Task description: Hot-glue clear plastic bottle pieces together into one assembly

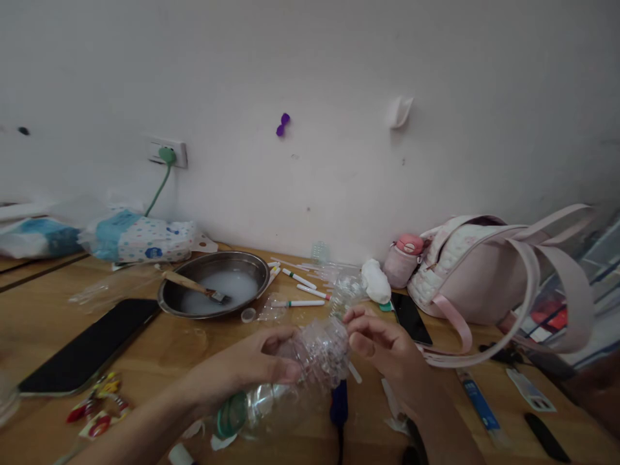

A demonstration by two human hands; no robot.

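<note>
My left hand (252, 361) grips a clear plastic piece (320, 355), thumb in front. Its surface is bumpy, covered with short see-through bits. At the right end of that piece, my right hand (387, 349) has its fingers bent and drawn together. Whatever sits between those fingertips is too small or blurred to name. Below my left hand lies a transparent plastic bottle (276, 407) with a green end at its left. A dark blue handle with a cord (339, 403) lies under the clear piece.
Behind my hands stands a metal bowl (165, 303) of cloudy liquid, a brush (194, 284) resting across it. Several markers (305, 303) lie beside it. A black tablet (92, 345) is at left. A phone (411, 316), pink bottle (402, 265) and pink bag (475, 284) are at right.
</note>
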